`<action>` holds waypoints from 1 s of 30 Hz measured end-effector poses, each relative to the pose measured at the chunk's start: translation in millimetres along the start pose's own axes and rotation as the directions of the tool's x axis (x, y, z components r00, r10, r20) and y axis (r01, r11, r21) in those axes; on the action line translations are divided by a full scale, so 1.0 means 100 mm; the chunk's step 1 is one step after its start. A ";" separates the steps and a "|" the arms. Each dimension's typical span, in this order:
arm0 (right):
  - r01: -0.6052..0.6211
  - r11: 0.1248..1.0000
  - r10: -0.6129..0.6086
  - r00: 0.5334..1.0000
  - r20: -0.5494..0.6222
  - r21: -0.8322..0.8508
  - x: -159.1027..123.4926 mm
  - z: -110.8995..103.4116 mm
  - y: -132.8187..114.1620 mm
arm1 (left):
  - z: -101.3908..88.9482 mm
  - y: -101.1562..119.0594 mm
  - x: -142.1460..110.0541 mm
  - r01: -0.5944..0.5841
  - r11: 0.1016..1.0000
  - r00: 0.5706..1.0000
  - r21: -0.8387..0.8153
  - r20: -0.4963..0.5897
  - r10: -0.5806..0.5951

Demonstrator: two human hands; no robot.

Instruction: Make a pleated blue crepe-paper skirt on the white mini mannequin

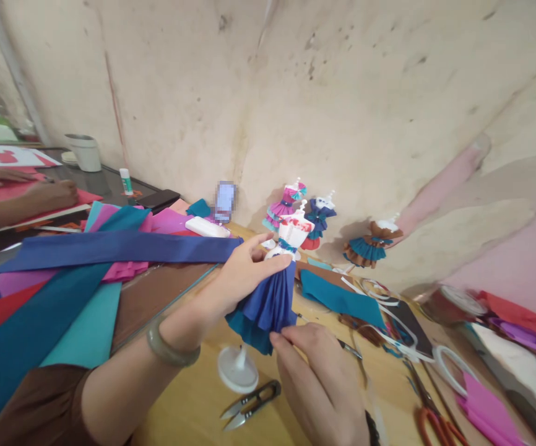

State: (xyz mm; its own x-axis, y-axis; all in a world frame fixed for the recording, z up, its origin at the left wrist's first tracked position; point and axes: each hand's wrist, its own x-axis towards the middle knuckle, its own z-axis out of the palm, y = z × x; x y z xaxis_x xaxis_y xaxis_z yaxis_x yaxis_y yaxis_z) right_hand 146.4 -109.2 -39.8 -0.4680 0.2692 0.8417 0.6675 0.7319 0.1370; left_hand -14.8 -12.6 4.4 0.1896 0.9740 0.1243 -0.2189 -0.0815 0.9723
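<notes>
Left hand (244, 269), right hand (317, 371) on blue skirt (268, 300) — glue-stick label (127, 184) blurred.

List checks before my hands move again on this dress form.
1. Left hand steadying the dress form: ok, thumb across the skirt top.
2. Right hand on the skirt: ok, fingertips at its lower edge.
3. Blue layer over teal: ok.
4. Blades away from the stand base: not ok, open snips lie beside it.
5. Base flat on table: cannot tell.
</notes>
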 end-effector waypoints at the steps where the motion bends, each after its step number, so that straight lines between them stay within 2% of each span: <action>1: 0.008 1.000 -0.008 1.000 0.017 0.000 0.03 0.00 -0.01 | 0.00 -0.01 0.00 -0.004 1.000 1.000 -0.003 0.013 0.004; 5: 0.034 0.999 -0.036 0.997 0.070 0.030 0.11 0.02 -0.03 | -0.02 -0.06 0.01 -0.078 0.997 0.993 0.003 0.090 0.077; 8: 0.000 0.993 -0.007 0.998 0.054 0.117 0.16 -0.01 -0.04 | -0.03 -0.07 0.01 -0.145 0.989 0.981 0.041 0.137 0.138; 10: -0.046 0.976 0.039 0.998 0.039 0.211 0.20 -0.07 -0.03 | -0.04 -0.05 0.00 -0.150 0.986 0.980 0.067 0.143 0.139; 12: -0.153 0.933 0.152 0.988 0.027 0.326 0.23 -0.14 0.01 | -0.05 -0.02 -0.02 -0.156 0.984 0.977 0.092 0.158 0.140; 14: -0.297 0.869 0.328 0.945 -0.009 0.395 0.23 -0.18 0.08 | -0.06 0.01 -0.05 -0.185 0.975 0.964 0.121 0.214 0.156; 16: -0.438 0.798 0.500 0.864 -0.051 0.414 0.20 -0.18 0.19 | -0.07 0.02 -0.07 -0.224 0.963 0.941 0.152 0.293 0.172; 17: -0.495 0.757 0.565 0.824 -0.045 0.426 0.18 -0.17 0.25 | -0.08 0.03 -0.08 -0.239 0.956 0.929 0.170 0.326 0.174; 19: -0.565 0.657 0.635 0.772 0.038 0.499 0.14 -0.15 0.35 | -0.09 0.02 -0.11 -0.264 0.942 0.915 0.207 0.364 0.177; 22: -0.594 0.503 0.604 0.761 0.236 0.628 0.14 -0.15 0.42 | -0.11 0.01 -0.14 -0.302 0.918 0.899 0.256 0.397 0.185; 24: -0.595 0.450 0.566 0.767 0.302 0.666 0.17 -0.17 0.42 | -0.11 0.01 -0.15 -0.331 0.902 0.888 0.279 0.416 0.198; 26: -0.594 0.448 0.560 0.769 0.309 0.668 0.21 -0.20 0.40 | -0.11 0.01 -0.15 -0.351 0.890 0.878 0.290 0.431 0.206; 30: -0.604 0.527 0.575 0.771 0.273 0.598 0.22 -0.21 0.40 | -0.07 0.01 -0.14 -0.325 0.911 0.882 0.253 0.428 0.196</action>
State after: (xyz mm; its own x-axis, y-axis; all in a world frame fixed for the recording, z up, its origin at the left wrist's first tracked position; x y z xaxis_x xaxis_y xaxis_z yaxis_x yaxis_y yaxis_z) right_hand 174.9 -87.7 -4.8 -0.1352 0.7992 0.5857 0.2879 0.5973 -0.7486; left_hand -24.2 -24.9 2.7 0.5343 0.7527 0.3846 -0.0191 -0.4442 0.8957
